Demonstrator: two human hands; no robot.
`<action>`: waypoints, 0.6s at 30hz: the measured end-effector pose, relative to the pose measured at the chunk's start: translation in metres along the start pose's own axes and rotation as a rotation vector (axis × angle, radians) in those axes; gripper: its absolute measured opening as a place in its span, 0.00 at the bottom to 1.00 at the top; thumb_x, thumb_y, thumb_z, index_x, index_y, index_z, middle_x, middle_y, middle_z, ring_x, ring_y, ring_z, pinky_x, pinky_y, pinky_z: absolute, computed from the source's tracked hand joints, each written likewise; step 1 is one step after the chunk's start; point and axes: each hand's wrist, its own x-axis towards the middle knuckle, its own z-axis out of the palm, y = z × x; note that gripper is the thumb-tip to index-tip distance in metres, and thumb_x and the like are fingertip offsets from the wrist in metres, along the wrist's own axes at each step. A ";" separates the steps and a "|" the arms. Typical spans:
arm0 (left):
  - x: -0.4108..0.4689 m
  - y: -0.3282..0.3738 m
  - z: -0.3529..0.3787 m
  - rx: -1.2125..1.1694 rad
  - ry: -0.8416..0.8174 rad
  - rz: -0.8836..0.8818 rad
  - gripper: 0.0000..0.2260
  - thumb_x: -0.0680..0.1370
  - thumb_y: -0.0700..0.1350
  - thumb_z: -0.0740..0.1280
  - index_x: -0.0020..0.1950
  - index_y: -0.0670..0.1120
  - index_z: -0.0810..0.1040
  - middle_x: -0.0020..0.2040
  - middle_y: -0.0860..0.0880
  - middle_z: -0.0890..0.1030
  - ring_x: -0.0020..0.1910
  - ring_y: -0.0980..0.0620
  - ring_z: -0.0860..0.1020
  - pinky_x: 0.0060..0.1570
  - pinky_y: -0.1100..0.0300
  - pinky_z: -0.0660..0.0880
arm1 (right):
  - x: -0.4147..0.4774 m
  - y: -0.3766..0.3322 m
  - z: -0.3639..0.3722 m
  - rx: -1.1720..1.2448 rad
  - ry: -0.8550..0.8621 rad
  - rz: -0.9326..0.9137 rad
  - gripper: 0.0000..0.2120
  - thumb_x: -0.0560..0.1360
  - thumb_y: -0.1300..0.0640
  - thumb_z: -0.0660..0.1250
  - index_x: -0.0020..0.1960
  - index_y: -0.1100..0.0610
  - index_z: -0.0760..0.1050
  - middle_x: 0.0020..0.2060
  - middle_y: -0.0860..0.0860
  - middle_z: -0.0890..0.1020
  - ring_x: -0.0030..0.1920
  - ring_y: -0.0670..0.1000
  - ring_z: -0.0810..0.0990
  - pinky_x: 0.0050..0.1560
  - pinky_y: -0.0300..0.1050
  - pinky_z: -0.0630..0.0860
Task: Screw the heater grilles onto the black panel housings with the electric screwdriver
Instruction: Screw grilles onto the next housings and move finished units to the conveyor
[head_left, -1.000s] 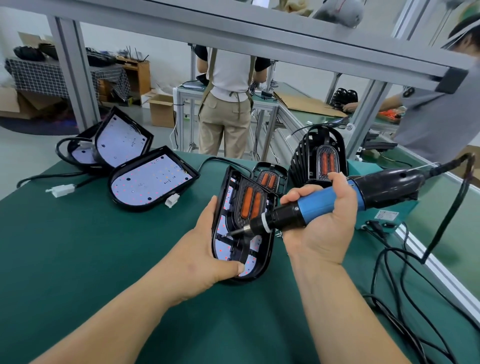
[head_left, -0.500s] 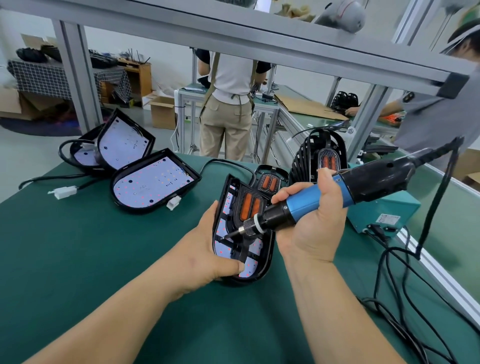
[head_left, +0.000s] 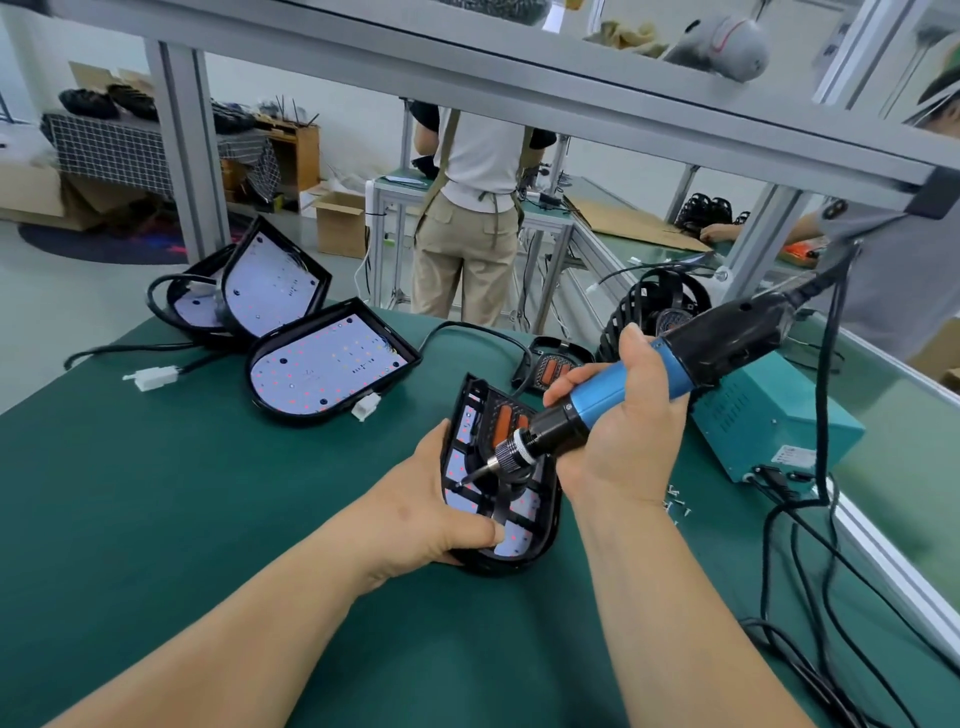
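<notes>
A black panel housing (head_left: 540, 540) with a grille and orange heater elements stands tilted on the green table (head_left: 182, 519) at the centre. My left hand (head_left: 426, 509) grips its lower left edge, thumb over the rim. My right hand (head_left: 623, 441) holds the blue and black electric screwdriver (head_left: 618, 395), whose bit touches the left side of the grille. Behind it lie another grille part with orange elements (head_left: 550, 364) and a black ribbed housing (head_left: 649, 312).
Two open housings with white LED boards (head_left: 327, 364) (head_left: 270, 283) and white connectors lie at the left. A teal power box (head_left: 769, 415) sits right, cables trailing over the table edge. Loose screws (head_left: 678, 504) lie near my right wrist. Two people work beyond the frame.
The screwdriver has tilted more steeply, and its bit has slid down along the left side of the grille. My left hand keeps the same hold on the housing.
</notes>
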 end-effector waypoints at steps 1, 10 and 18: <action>0.000 0.000 0.000 0.004 0.005 0.000 0.31 0.63 0.42 0.75 0.63 0.58 0.71 0.54 0.45 0.83 0.53 0.40 0.82 0.48 0.43 0.82 | 0.000 0.000 -0.001 0.004 -0.002 0.000 0.07 0.72 0.56 0.69 0.44 0.54 0.70 0.26 0.53 0.70 0.25 0.52 0.72 0.29 0.45 0.72; 0.000 -0.001 0.001 0.040 0.011 0.044 0.31 0.65 0.40 0.75 0.65 0.57 0.70 0.55 0.51 0.84 0.57 0.45 0.82 0.53 0.42 0.81 | -0.009 -0.002 0.017 -0.183 -0.263 -0.112 0.09 0.66 0.52 0.73 0.41 0.51 0.74 0.31 0.59 0.71 0.25 0.55 0.72 0.29 0.44 0.72; -0.001 -0.001 0.000 -0.001 0.049 0.019 0.31 0.64 0.41 0.75 0.63 0.59 0.70 0.52 0.53 0.85 0.52 0.50 0.84 0.49 0.46 0.83 | -0.019 0.006 0.040 -0.380 -0.385 -0.142 0.14 0.65 0.48 0.73 0.43 0.53 0.72 0.27 0.51 0.74 0.25 0.52 0.75 0.29 0.42 0.73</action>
